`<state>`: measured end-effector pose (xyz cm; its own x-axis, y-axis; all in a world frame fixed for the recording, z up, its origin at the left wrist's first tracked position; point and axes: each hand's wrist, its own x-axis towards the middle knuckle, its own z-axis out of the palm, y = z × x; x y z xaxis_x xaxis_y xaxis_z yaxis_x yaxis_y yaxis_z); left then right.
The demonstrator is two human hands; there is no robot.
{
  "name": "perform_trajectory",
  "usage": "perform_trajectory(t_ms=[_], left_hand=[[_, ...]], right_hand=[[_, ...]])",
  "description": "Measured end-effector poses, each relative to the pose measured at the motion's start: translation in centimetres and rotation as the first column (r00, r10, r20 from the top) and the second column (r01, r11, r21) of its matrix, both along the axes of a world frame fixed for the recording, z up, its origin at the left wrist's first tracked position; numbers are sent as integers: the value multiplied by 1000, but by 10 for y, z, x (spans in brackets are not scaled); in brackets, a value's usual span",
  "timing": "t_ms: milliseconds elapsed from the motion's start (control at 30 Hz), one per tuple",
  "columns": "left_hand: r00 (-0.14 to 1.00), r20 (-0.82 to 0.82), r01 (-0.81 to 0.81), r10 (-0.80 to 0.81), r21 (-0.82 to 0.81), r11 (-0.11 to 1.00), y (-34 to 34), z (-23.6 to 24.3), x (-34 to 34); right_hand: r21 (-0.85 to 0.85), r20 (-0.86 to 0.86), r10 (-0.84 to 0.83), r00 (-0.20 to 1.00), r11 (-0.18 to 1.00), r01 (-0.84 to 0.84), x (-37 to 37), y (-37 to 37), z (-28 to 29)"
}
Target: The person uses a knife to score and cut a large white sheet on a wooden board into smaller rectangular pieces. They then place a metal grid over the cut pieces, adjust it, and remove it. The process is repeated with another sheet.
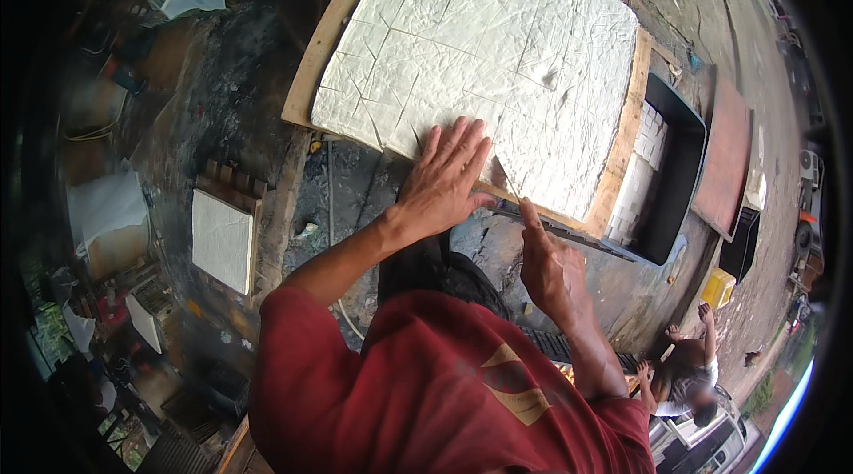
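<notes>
A large white slab of tofu (480, 56), its top wrinkled and scored with straight lines, lies on a wooden board (613, 167) in front of me. My left hand (444, 179) rests on the slab's near edge, fingers stretched out and palm down. To its right, my right hand (553, 274) grips a thin knife (505, 174), with the forefinger extended along it. The blade touches the slab near its front edge. Most of the knife's handle is hidden in my fist.
Right of the board stands a dark plastic crate (686, 174) with white blocks (633, 194) in it. Beyond it are a reddish board (721, 154) and a yellow container (718, 287). Another person (684, 376) is at the lower right. A second white slab (222, 241) sits at left.
</notes>
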<state>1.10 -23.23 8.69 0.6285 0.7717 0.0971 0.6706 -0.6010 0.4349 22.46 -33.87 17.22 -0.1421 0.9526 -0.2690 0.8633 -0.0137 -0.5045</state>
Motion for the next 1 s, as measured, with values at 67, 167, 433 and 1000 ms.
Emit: perform_trajectory(t_ms=[67, 167, 433, 1000], left_hand=[[994, 24, 110, -109, -32, 993, -3, -6, 12], [977, -196, 124, -86, 192, 974, 8, -16, 12], [994, 70, 84, -80, -65, 994, 60, 10, -20], [969, 87, -225, 233, -91, 970, 329, -25, -127]], right_hand=[[-100, 47, 3, 999, 995, 2, 10, -21, 11], [-203, 45, -11, 999, 979, 20, 27, -43, 40], [125, -255, -192, 948, 965, 229, 7, 41, 34], [306, 15, 86, 996, 948, -87, -125, 369, -63]])
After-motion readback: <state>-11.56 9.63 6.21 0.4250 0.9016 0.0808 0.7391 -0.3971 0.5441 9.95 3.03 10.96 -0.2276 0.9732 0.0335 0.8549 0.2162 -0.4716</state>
